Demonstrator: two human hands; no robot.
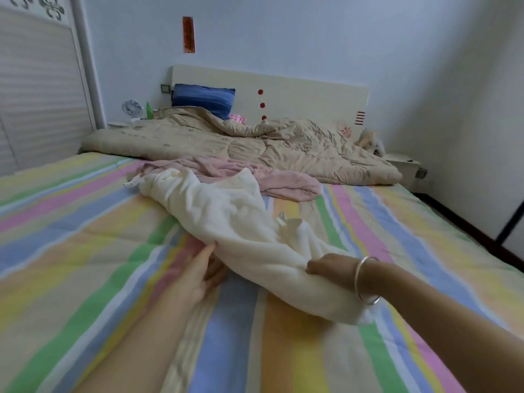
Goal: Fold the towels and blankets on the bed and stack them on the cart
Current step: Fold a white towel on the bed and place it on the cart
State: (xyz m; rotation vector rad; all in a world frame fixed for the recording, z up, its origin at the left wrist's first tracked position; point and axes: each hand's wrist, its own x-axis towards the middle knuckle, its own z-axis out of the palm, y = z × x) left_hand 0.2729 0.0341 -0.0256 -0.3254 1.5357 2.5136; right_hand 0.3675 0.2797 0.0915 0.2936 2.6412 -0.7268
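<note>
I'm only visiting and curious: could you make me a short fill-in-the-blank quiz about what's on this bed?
1. The right hand grips the white towel and wears a ____ on its wrist.
2. The crumpled towel right behind the white one is ____.
3. The pillow against the headboard is ____.
4. The sheet is patterned with coloured ____.
Missing words: bracelet; pink; blue; stripes.

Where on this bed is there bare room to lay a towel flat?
Bare striped sheet lies left of the cream towel and right of it. The far end is crowded with the pink towel and beige quilt.
</note>
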